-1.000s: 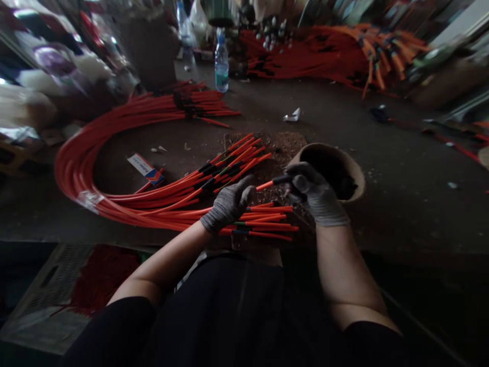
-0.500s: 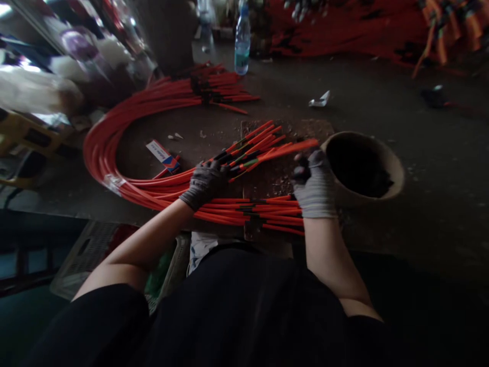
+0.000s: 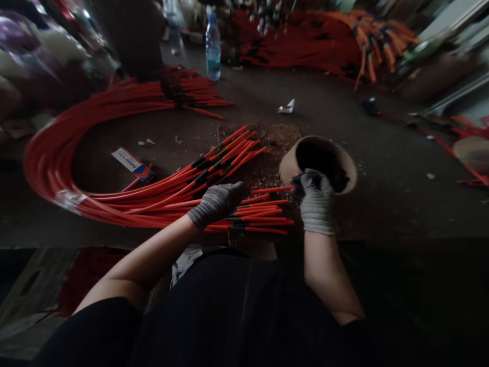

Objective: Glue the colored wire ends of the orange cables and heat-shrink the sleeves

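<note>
A thick bundle of red-orange tubes (image 3: 49,158) curves over the dark table, with dark and green bands near its fanned ends. My left hand (image 3: 221,203), in a grey glove, is closed on a tube at the front of the fan. In a striped grey glove with dark fingertips, my right hand (image 3: 315,201) pinches the end of one orange tube (image 3: 271,189). That hand is at the front rim of a round tan container (image 3: 288,165) with dark contents. Other tube ends lie below and behind my hands.
Behind the bundle stands a water bottle (image 3: 213,51). A small box (image 3: 132,164) lies inside the curve, and a crumpled white scrap (image 3: 287,107) lies farther back. More orange tubes (image 3: 378,46) are piled at the back right.
The view has shifted right. My left hand has moved from the upper group of tubes to the front group. My right hand has come to the container's front, pinching a tube end.
</note>
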The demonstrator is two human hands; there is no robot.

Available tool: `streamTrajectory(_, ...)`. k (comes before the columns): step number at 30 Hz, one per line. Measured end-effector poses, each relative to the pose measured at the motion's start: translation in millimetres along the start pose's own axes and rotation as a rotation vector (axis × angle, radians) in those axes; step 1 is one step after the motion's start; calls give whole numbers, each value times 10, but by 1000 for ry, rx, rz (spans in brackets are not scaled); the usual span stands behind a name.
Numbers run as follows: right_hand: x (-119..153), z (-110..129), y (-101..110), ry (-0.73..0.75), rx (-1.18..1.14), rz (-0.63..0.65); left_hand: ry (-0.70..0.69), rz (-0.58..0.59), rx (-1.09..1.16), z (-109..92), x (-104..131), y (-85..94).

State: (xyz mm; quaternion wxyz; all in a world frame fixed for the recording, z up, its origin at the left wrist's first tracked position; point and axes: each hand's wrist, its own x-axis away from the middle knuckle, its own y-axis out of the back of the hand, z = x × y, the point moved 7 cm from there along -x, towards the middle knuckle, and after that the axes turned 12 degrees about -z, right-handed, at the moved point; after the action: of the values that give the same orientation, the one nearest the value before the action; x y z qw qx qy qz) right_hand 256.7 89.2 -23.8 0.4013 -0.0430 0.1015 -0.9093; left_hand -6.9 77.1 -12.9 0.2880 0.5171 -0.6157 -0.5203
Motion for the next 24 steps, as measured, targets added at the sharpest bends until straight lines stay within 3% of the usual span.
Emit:
streamTrajectory(2, -65, 41, 55, 16, -73, -91, 15, -53, 71, -60, -6, 88)
streamTrajectory(6, -109, 88, -120, 32, -43, 78, 53, -158, 152, -56, 58, 141)
streamTrajectory(9, -22, 47, -239, 53, -59, 101, 20, -261, 207, -32, 134, 159)
streamTrajectory(11, 181, -48, -453, 12, -81, 243, 41, -286, 223, 15, 159, 167)
streamTrajectory(14, 713, -145, -896, 46, 52, 642, 119, -243, 214, 71, 124, 190)
streamTrajectory(16, 959, -124, -1033, 76, 93, 712, 76, -214, 216, -4, 68, 244)
streamTrajectory(20, 945, 125, -922, 164, 141, 510, -84, -136, 50, -144, -11, 339)
streamTrajectory(22, 757, 246, -808, 208, 231, 478, -74, -57, -131, 9, -20, 353)
streamTrajectory(24, 411, 353, -672, 300, 406, 446, 11, -29, -311, 289, -5, 417)
